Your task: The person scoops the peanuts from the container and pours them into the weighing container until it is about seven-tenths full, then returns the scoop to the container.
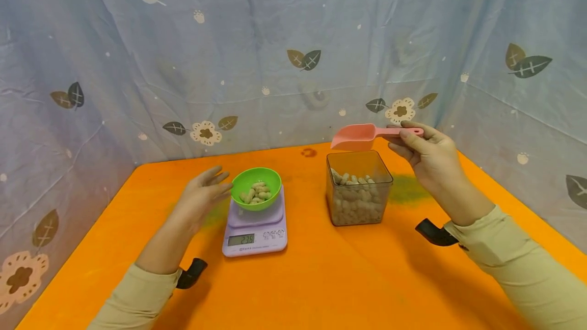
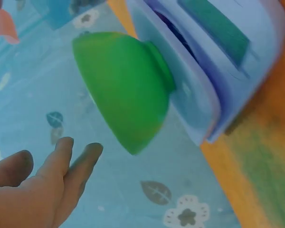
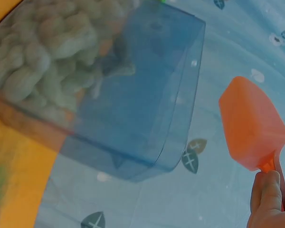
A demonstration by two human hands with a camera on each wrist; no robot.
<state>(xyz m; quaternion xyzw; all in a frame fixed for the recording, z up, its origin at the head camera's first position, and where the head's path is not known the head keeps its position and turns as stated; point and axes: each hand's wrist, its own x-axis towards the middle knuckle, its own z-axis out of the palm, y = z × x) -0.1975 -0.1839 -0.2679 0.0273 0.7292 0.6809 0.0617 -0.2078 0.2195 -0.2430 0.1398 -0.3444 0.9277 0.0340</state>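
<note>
My right hand [image 1: 428, 152] pinches the handle of a pink scoop [image 1: 355, 137], held just above the back rim of a clear square container [image 1: 359, 208]. Unshelled peanuts [image 3: 61, 52] fill the container's lower part. Beside the green bowl [image 1: 257, 205], my left hand [image 1: 199, 197] has its fingers extended, with the fingertips close to the bowl's left rim. In the left wrist view these fingers [image 2: 80, 166] stand apart from the bowl. Several peanuts [image 1: 258, 193] lie in the bowl, which sits on a lilac kitchen scale [image 1: 254, 241]. The scale's display [image 1: 241, 239] seems to read 236, its decimal point unclear.
An orange cloth [image 1: 302, 279] covers the table, with greenish patches near the scale and behind the container. Pale blue curtains [image 1: 275, 65] printed with leaves and flowers hang at the back and both sides. A black wrist mount [image 1: 435, 232] juts from the right sleeve.
</note>
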